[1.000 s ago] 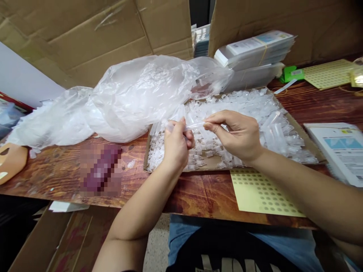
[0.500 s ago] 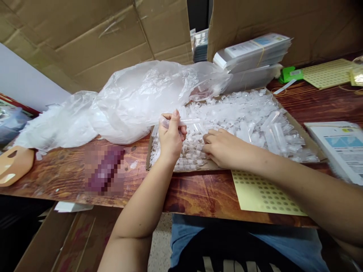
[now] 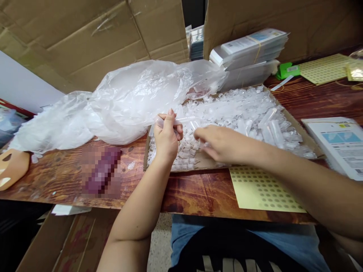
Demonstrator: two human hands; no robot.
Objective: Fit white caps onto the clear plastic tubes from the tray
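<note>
dark wooden table [image 3: 198,192] backed by cardboard sheets [image 3: 93,41].

two hands [image 3: 167,138], two yellow sticker sheets [image 3: 263,189], one plastic bag [image 3: 136,98]

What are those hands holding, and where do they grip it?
Left hand pinches a clear plastic tube near its left end. Right hand rests among loose tubes; its grip cannot be told.

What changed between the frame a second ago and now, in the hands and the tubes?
The right hand let go of the clear tube both hands had pinched, dropped into the cardboard tray and now reaches among the loose caps. The left hand keeps its grip on the tube, held level. The plastic bag, sticker sheet and tray stayed put.
</note>
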